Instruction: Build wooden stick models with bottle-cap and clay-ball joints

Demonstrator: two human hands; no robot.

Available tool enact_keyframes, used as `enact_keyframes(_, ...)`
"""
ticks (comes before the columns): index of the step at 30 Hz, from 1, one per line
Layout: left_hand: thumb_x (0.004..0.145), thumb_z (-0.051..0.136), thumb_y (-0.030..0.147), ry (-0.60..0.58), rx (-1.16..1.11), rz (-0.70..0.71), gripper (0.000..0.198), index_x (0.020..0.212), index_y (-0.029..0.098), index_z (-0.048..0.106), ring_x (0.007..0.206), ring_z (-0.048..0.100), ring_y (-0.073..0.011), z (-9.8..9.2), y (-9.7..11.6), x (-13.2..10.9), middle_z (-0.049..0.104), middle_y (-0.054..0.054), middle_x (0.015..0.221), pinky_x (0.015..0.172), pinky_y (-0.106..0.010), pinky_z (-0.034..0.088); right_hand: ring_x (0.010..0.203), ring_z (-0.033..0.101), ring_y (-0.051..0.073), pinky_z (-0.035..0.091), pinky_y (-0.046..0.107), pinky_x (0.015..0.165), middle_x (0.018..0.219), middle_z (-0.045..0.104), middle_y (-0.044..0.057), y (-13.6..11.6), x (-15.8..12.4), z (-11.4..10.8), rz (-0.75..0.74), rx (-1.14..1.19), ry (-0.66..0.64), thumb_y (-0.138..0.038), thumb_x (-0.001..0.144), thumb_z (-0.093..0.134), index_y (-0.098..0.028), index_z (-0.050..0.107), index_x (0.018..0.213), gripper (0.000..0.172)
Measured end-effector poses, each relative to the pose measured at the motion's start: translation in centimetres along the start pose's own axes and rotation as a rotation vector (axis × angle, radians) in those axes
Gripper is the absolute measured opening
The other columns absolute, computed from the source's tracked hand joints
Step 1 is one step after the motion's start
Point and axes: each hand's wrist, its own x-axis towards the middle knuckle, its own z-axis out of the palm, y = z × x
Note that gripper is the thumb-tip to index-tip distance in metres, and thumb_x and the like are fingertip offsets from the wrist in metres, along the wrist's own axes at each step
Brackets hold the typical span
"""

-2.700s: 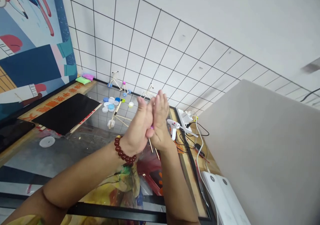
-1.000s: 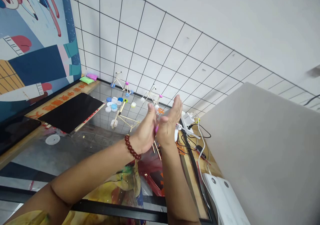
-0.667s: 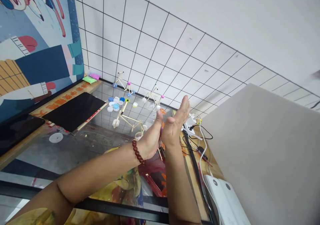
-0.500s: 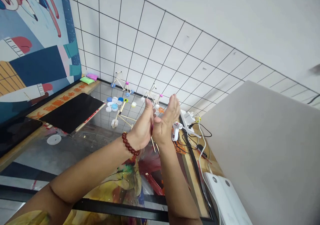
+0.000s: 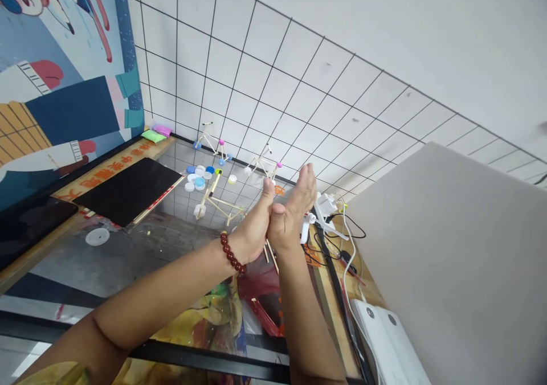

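Observation:
My left hand (image 5: 253,225), with a dark red bead bracelet (image 5: 231,254) at its wrist, lies palm to palm against my right hand (image 5: 290,217). The fingers of my right hand are stretched out straight; my left thumb points up and its other fingers are mostly hidden. Whatever lies between the palms is hidden. Just beyond my left hand stands a frame of pale sticks (image 5: 220,203) with a white blob at one corner. Farther back are two more stick frames, one with pink and blue balls (image 5: 212,144) and one with pink and white balls (image 5: 262,163).
Several blue and white caps (image 5: 199,182) lie behind the stick frame. To the left are a black sheet (image 5: 132,191), a round white lid (image 5: 97,237) and green and pink packets (image 5: 152,136). White cables (image 5: 352,242) and a white box-like device (image 5: 384,339) line the right edge.
My two hands have shifted slightly to the right in view, still palm to palm. The left palm sits a little lower against the right. The view has moved slightly too.

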Motion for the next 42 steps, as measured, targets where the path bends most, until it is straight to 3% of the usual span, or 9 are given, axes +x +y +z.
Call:
enact_keyframes(4, 0.09, 0.035, 0.064, -0.038, -0.073, -0.022, 0.066, 0.14, 0.024, 0.047, 0.147, 0.025, -0.0224, 0.0, -1.2, 0.1, 0.045, -0.006, 0.15, 0.119, -0.036, 0.026, 0.147, 0.015, 0.037, 0.01, 0.07, 0.109, 0.156, 0.02, 0.021, 0.3, 0.3, -0.5, -0.004, 0.079, 0.068, -0.073, 0.087, 0.008, -0.018, 0.013, 0.153, 0.085)
enact_keyframes(11, 0.088, 0.041, 0.064, 0.079, -0.182, 0.0, 0.059, 0.127, 0.025, 0.06, 0.137, 0.041, -0.022, 0.1, 0.1, 0.2, 0.06, -0.006, 0.133, 0.11, -0.031, 0.037, 0.146, 0.016, 0.039, 0.012, 0.073, 0.106, 0.155, 0.022, 0.022, -0.7, 0.1, 0.1, -0.004, 0.042, 0.051, -0.067, 0.091, 0.017, -0.019, 0.016, 0.152, 0.077)
enact_keyframes(16, 0.096, 0.028, 0.056, 0.092, -0.402, -0.235, 0.062, 0.108, 0.011, 0.068, 0.085, 0.068, -0.0198, -0.2, -1.1, 0.6, 0.072, -0.01, 0.082, 0.082, -0.03, 0.053, 0.145, 0.023, 0.037, 0.029, 0.065, 0.106, 0.155, 0.026, 0.016, -0.4, 0.5, -1.2, 0.045, 0.104, 0.045, -0.057, 0.095, 0.025, -0.024, 0.021, 0.151, 0.065)
enact_keyframes(18, 0.096, 0.029, 0.054, 0.13, -0.468, -0.294, 0.06, 0.104, 0.008, 0.068, 0.073, 0.067, -0.0181, -0.5, -1.1, 0.8, 0.07, -0.01, 0.073, 0.074, -0.029, 0.053, 0.143, 0.03, 0.033, 0.036, 0.059, 0.106, 0.154, 0.032, 0.013, 0.0, 1.0, -2.7, 0.036, 0.165, -0.025, -0.048, 0.097, 0.032, -0.028, 0.026, 0.15, 0.057)
enact_keyframes(23, 0.095, 0.032, 0.054, 0.089, -0.492, -0.264, 0.059, 0.098, 0.007, 0.068, 0.079, 0.068, -0.0204, -0.9, 0.1, 1.2, 0.07, -0.013, 0.077, 0.072, -0.03, 0.053, 0.137, 0.041, 0.025, 0.036, 0.054, 0.11, 0.141, 0.053, 0.005, 1.1, 1.9, -6.1, -0.157, 0.284, -0.384, -0.034, 0.092, 0.054, -0.031, 0.054, 0.132, 0.04)
enact_keyframes(28, 0.096, 0.029, 0.054, 0.072, -0.475, -0.265, 0.06, 0.077, 0.011, 0.065, 0.059, 0.062, -0.0134, -0.9, 1.1, 1.2, 0.062, -0.007, 0.061, 0.046, -0.02, 0.042, 0.131, 0.047, 0.026, 0.029, 0.058, 0.11, 0.124, 0.066, 0.0, 1.0, 2.0, -6.3, -0.262, 0.164, -0.536, -0.028, 0.088, 0.061, -0.034, 0.067, 0.111, 0.025)
enact_keyframes(33, 0.095, 0.036, 0.053, -0.022, -0.432, -0.259, 0.052, 0.084, 0.011, 0.065, 0.053, 0.057, -0.0115, -1.2, 1.5, 1.1, 0.06, -0.003, 0.062, 0.056, -0.025, 0.049, 0.108, 0.061, 0.022, 0.023, 0.055, 0.111, 0.097, 0.073, -0.003, 0.7, 2.1, -5.7, -0.186, 0.134, -0.377, -0.028, 0.088, 0.061, -0.034, 0.069, 0.102, 0.017)
enact_keyframes(37, 0.092, 0.054, 0.038, 0.02, -0.358, -0.216, 0.029, 0.085, 0.012, 0.065, 0.068, 0.064, -0.0135, -1.3, 1.1, 1.2, 0.066, -0.005, 0.074, 0.072, -0.029, 0.053, 0.103, 0.061, 0.021, 0.024, 0.054, 0.11, 0.098, 0.07, 0.0, 1.4, 2.2, -5.6, -0.118, 0.086, -0.19, -0.029, 0.087, 0.062, -0.031, 0.067, 0.101, 0.015)
enact_keyframes(42, 0.09, 0.059, 0.025, 0.033, -0.337, -0.183, 0.017, 0.083, 0.012, 0.066, 0.068, 0.064, -0.0119, -1.2, 0.8, 1.2, 0.067, -0.004, 0.072, 0.076, -0.029, 0.054, 0.102, 0.062, 0.021, 0.024, 0.053, 0.111, 0.1, 0.068, 0.0, 1.9, 2.1, -5.2, -0.146, 0.086, -0.12, -0.031, 0.085, 0.065, -0.029, 0.067, 0.094, 0.01)
